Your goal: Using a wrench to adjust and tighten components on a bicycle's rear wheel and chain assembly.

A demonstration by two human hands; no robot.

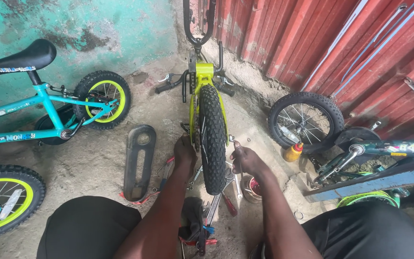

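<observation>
Hands | left hand (184,152) gripping knobby tyre (213,139); right hand (247,159) clamped on slim metal wrench (236,151)

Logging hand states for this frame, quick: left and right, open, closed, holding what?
Left hand: closed against the hub area left of the rear wheel; what it grips is hidden.
Right hand: closed on a wrench at the wheel's right side.
</observation>
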